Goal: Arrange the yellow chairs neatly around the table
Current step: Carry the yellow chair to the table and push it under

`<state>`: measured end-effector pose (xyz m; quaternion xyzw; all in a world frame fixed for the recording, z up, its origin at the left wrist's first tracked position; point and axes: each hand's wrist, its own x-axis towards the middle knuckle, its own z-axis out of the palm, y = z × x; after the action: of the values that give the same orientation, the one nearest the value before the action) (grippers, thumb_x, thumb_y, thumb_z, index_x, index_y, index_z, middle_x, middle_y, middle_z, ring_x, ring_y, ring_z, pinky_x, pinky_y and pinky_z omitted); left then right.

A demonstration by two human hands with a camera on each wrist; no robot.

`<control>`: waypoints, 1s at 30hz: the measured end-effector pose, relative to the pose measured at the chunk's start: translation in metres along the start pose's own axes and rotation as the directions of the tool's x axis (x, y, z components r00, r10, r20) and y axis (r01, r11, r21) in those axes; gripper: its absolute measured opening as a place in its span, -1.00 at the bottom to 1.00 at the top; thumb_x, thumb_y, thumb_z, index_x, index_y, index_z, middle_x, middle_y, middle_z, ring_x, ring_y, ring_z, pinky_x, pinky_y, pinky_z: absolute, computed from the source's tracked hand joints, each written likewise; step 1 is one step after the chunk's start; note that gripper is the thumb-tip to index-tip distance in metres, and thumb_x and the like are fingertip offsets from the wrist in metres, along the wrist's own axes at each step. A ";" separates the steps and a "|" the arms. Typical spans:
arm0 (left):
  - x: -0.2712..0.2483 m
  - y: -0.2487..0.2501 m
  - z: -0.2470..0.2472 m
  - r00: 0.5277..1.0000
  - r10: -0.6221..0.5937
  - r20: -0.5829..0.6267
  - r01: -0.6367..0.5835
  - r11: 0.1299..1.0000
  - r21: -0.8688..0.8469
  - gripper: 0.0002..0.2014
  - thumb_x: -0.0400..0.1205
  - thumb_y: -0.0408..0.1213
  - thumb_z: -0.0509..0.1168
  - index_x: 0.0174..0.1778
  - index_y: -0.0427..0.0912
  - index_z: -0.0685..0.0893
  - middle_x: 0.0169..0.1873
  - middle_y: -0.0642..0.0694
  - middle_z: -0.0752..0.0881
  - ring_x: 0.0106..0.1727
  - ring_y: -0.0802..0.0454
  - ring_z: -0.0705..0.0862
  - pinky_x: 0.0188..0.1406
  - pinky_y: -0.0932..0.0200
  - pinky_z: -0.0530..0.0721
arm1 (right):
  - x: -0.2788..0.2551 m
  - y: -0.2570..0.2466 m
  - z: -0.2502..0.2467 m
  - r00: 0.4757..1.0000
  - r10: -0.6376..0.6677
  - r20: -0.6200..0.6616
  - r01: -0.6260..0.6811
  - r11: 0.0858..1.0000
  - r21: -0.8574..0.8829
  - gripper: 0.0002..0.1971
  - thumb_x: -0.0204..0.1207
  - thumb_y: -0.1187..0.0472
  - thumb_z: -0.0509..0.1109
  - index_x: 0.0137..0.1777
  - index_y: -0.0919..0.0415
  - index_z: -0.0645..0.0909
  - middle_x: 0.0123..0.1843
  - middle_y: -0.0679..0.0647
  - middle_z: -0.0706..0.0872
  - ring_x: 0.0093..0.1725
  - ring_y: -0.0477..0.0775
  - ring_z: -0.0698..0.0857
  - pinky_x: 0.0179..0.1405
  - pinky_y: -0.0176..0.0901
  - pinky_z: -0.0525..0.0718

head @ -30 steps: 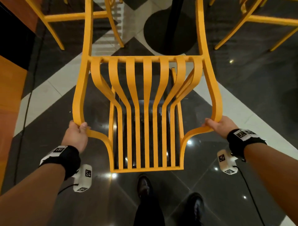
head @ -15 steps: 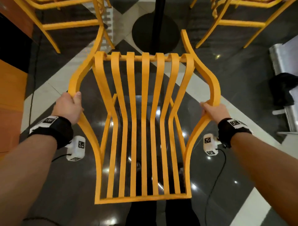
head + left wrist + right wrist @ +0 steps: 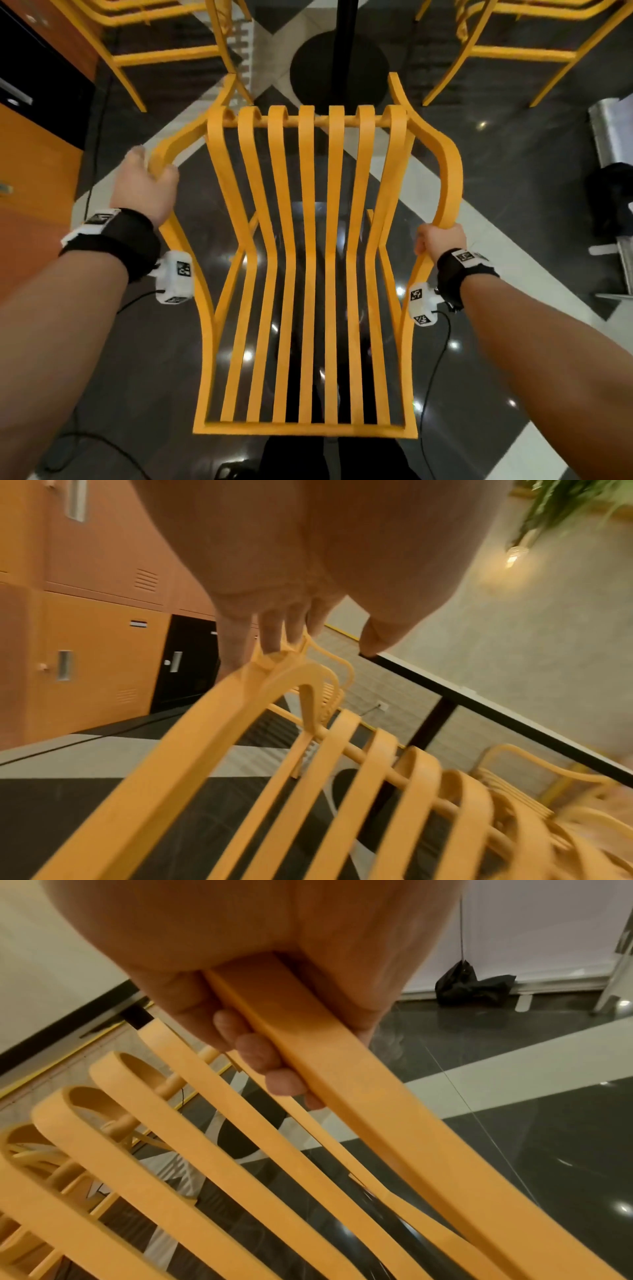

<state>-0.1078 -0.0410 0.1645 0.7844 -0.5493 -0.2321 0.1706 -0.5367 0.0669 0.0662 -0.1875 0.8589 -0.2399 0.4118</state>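
Fingers (image 3: 253, 1053) of the right hand (image 3: 440, 238) curl round one armrest of the yellow chair (image 3: 308, 274); the left hand (image 3: 145, 192) clasps the other. Chair sits before the table's black base (image 3: 337, 73) (two others flank it). Judging it mid-placement; next, ease it squarely in.

Yellow slatted chair (image 3: 305, 274) between hands. Floor (image 3: 513, 192) beneath: glossy black, white diagonal bands. Black round table base (image 3: 337, 73) beyond hands. Orange lockers (image 3: 30, 164) beside left hand (image 3: 145, 193).
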 end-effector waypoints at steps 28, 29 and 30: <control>-0.227 -0.095 0.146 0.452 -0.592 0.667 0.369 0.805 0.465 -0.51 0.78 -0.24 0.16 0.61 -0.36 0.31 0.33 -0.36 0.62 0.29 -0.33 0.62 0.18 -0.06 0.57 | 0.002 -0.034 -0.051 0.999 0.036 0.008 -0.035 0.996 -0.085 -0.78 0.51 0.13 0.39 0.09 0.19 0.55 0.05 0.25 0.79 0.06 0.23 0.80 0.12 0.21 0.77; -0.224 -0.092 0.146 0.474 -0.582 0.661 0.335 0.813 0.476 -0.51 0.78 -0.24 0.16 0.60 -0.37 0.33 0.35 -0.35 0.62 0.32 -0.32 0.62 0.24 -0.06 0.59 | -0.004 -0.026 -0.054 1.000 0.009 0.027 -0.005 0.988 -0.153 -0.65 0.51 0.10 0.40 0.26 0.16 0.50 0.15 0.25 0.76 0.11 0.26 0.77 0.11 0.24 0.77; -0.222 -0.087 0.143 0.498 -0.563 0.659 0.279 0.824 0.493 -0.54 0.77 -0.24 0.16 0.56 -0.39 0.39 0.39 -0.35 0.61 0.37 -0.31 0.61 0.27 -0.06 0.59 | -0.015 -0.018 -0.056 0.998 -0.011 0.062 0.025 0.972 -0.234 -0.52 0.51 0.07 0.40 0.39 0.12 0.42 0.19 0.26 0.74 0.10 0.29 0.75 0.05 0.24 0.79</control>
<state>-0.1829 0.1954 0.0391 0.7296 -0.3849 -0.4914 -0.2794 -0.5702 0.0741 0.1166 -0.2499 0.8668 -0.1345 0.4101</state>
